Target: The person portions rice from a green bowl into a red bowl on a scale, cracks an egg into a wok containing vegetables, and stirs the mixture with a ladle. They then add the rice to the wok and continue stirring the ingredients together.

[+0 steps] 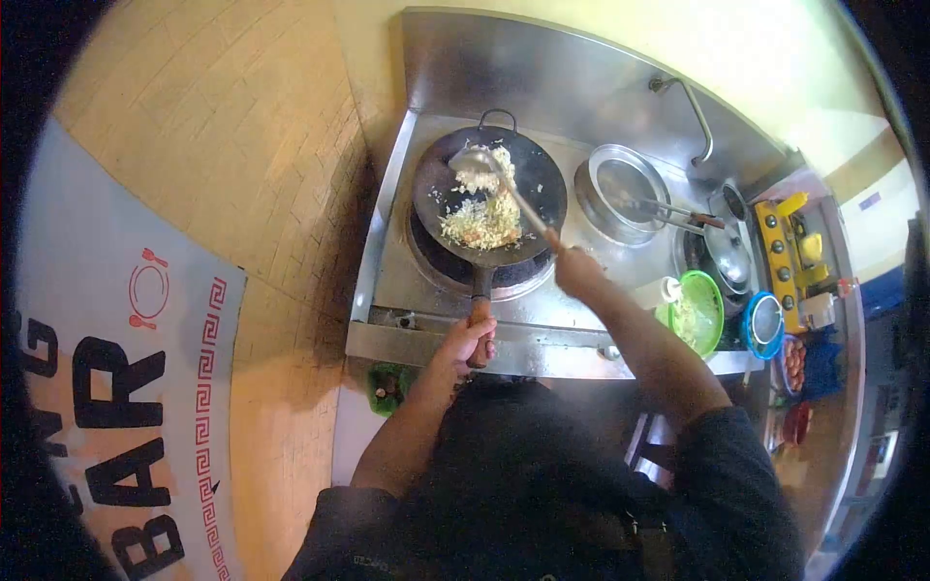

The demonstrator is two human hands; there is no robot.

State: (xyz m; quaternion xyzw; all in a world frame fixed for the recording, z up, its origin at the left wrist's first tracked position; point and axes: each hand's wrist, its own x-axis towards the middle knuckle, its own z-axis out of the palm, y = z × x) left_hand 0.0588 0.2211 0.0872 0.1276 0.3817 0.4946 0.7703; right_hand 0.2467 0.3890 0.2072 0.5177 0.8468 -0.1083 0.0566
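Observation:
My left hand (469, 343) is wrapped round the wooden handle of a dark wok (542, 184), which sits over the burner on the steel range. My right hand (579, 274) grips the wooden end of a long-handled ladle (477, 160). The ladle's metal bowl is inside the wok, toward its far left side. Fried rice (481, 221) lies in the wok, one heap near the handle side and more around the ladle's bowl. Some grains are scattered up the wok's wall.
Right of the wok stands a round metal pot (622, 196) with a handled utensil across it. A green basket (715, 339), a blue-rimmed bowl (764, 323) and a lidded pan (727, 254) are farther right. A tap (699, 121) projects from the steel backsplash; a tiled wall (242, 126) borders the left.

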